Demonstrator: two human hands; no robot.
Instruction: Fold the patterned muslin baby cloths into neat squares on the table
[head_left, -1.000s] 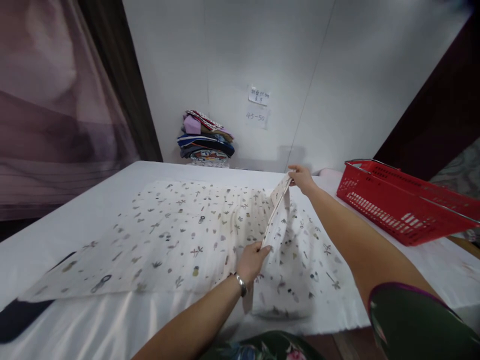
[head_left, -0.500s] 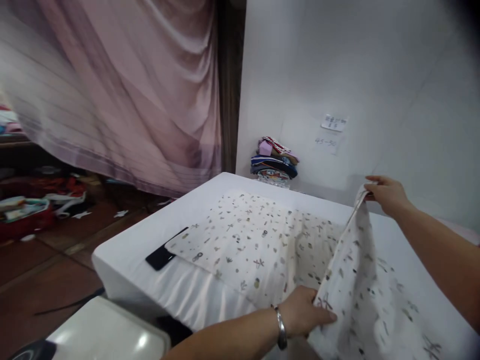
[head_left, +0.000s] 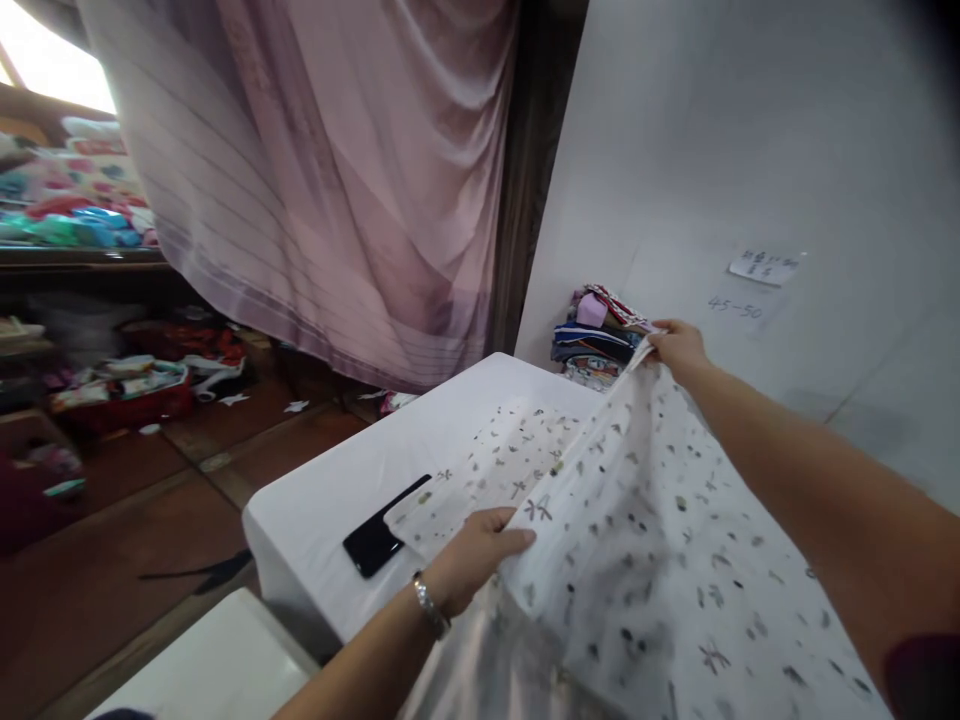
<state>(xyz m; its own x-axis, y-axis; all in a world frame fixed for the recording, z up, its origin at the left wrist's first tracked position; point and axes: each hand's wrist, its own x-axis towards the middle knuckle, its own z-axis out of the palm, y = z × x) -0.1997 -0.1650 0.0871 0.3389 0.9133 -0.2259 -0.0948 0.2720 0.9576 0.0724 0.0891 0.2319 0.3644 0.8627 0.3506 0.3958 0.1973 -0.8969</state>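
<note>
A white cloth (head_left: pixel 675 560) printed with small leaf and palm shapes is stretched up between my two hands. My left hand (head_left: pixel 480 555), with a silver bracelet at the wrist, pinches its near edge over the table. At the far edge my right hand (head_left: pixel 675 350) grips a bunched fold, raised in front of the wall. The cloth's far part lies flat on the white-covered table (head_left: pixel 322 500). Beside that flat part rests a black phone (head_left: pixel 379 535), partly covered by a corner of the cloth.
Folded clothes (head_left: pixel 592 335) are stacked by the wall behind the table. A pink curtain (head_left: pixel 360 180) hangs behind on the left. Near the front left stands a white stool-like surface (head_left: pixel 210 665). On the floor is a red container (head_left: pixel 142 395) of mixed items.
Both hands have moved left with the pinched edge, folding the cloth over toward the phone. More of the flat part is now covered. The view has turned left.
</note>
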